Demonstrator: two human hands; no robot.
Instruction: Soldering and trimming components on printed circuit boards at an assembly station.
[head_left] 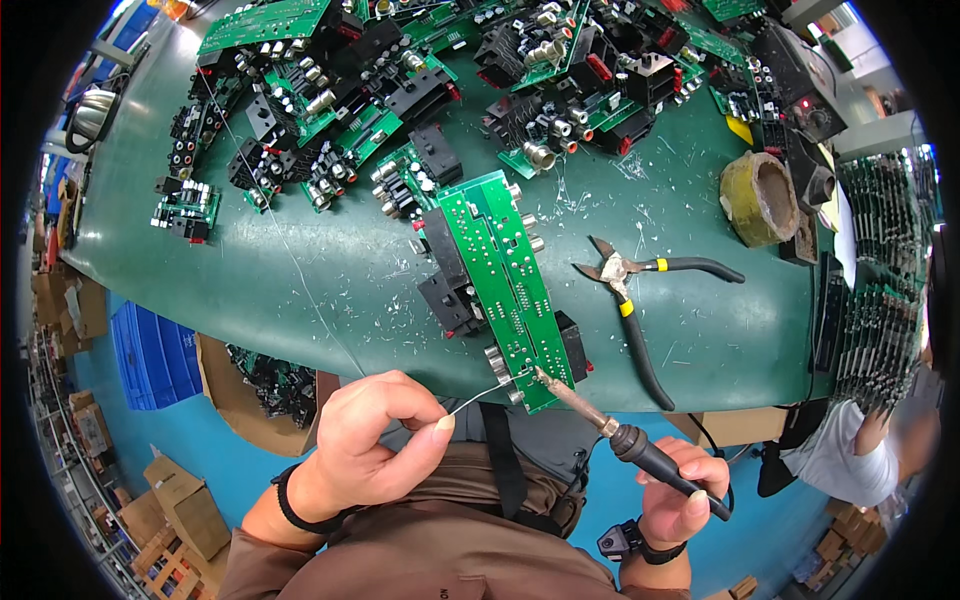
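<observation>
A long green circuit board lies solder side up near the table's front edge, with black housings and metal connectors showing under its sides. My left hand pinches a thin solder wire; its end reaches the board's near end. In my right hand is a soldering iron with a black handle. The iron's tip rests at the near end of the board, close to the wire's end. To the right of the board lie diagonal cutters, jaws apart, with black handles and yellow bands.
Piled circuit boards cover the table's far side. A yellow round pot stands at right beside a black soldering station. Racked boards rise at far right. Left of the table are a blue crate and a wire spool. Another person is at right.
</observation>
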